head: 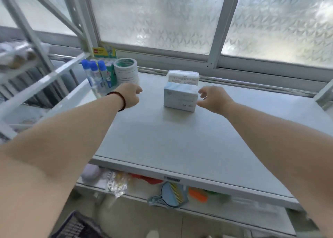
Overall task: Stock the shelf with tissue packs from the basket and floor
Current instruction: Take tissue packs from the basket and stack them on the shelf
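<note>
At the bottom left corner of the view, the dark weave of a basket (75, 225) shows at floor level; its contents cannot be made out, so how many packs remain there is unknown. Above it, a lower shelf (207, 209) carries a blue dustpan-and-brush set (170, 194), an orange item and some clear wrapped goods, all blurred.

The top shelf (180, 144) is mostly bare from its front edge back. Past its middle stand two tissue packs: a pale blue one (180, 99) in front and a white one (182, 77) touching it behind, close to the back edge. Stocking looks barely begun, with plenty of room left.

Both hands are empty. The left hand (130, 97) is loosely curled, well to the left of the packs. The right hand (210, 99) is half open, fingers (202, 93) just beside the blue pack's right end, apparently not gripping it.

At the back left corner stand blue-capped bottles (95, 74) and a stack of tape rolls (126, 70), leaving the space around the packs free. Frosted windows (180, 21) close off the rear.
</note>
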